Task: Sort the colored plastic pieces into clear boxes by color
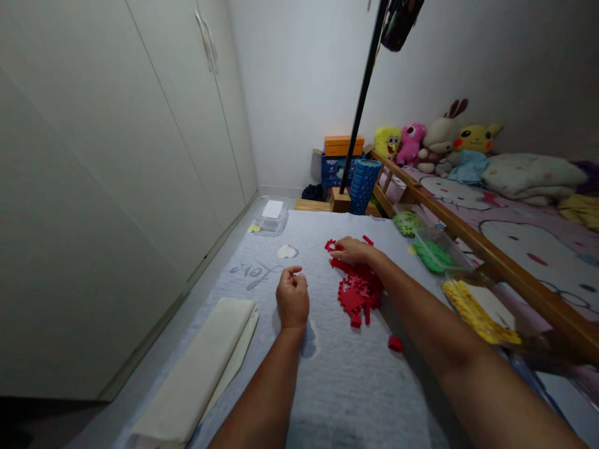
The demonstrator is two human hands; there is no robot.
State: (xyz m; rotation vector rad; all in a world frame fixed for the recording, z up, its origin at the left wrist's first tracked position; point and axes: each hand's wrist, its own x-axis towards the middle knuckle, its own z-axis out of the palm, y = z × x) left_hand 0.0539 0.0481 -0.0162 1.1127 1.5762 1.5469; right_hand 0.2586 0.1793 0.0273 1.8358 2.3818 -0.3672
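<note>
A heap of red plastic building pieces [353, 296], with toothed edges, lies on the grey cloth-covered table [346, 386]. My right hand [353, 249] reaches over the far end of the heap, with its bent fingers closed at a red toothed ring piece [330, 246]. My arm hides part of the heap. To the left of the pieces, my left hand [293, 299] is raised a little over the cloth, its fingers curled inward. Its palm is hidden, so I cannot make out what it holds, if anything. One red block [395, 343] lies apart, nearer to me.
Clear boxes of light green pieces [407, 222], green pieces [433, 255] and yellow pieces [482, 312] line the right edge beside a wooden bed rail [449, 212]. A lidded clear box [272, 215] stands far left. A folded cream cloth [201, 374] lies front left.
</note>
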